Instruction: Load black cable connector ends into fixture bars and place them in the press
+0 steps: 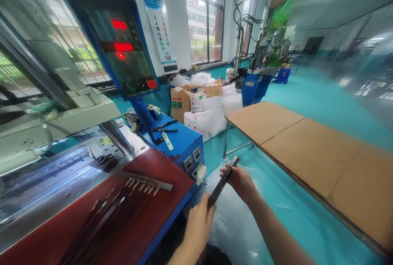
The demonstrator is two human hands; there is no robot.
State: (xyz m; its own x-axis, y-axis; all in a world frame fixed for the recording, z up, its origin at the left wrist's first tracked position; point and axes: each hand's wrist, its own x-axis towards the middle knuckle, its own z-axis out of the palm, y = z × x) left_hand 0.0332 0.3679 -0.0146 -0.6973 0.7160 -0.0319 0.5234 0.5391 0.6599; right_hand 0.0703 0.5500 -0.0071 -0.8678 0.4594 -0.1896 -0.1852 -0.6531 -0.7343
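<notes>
My left hand (198, 220) is closed around the lower end of a narrow dark metal bar (220, 186). Near its upper end, my right hand (242, 182) grips the same bar, which slants up and away to the right above a clear plastic sheet. To the left, on a red board (166, 171), lies a similar metal bar (153, 180) with several metal-tipped ends lined up along it. Dark cables (101, 220) with shiny tips run from there toward the lower left, blurred at the near end.
A machine with a lit control panel (119, 48) stands at the left. Pliers (167, 127) and a box cutter (167, 140) lie on its blue cabinet (187, 142). At the right is a cardboard-covered table (307, 150). White sacks (211, 111) stand behind.
</notes>
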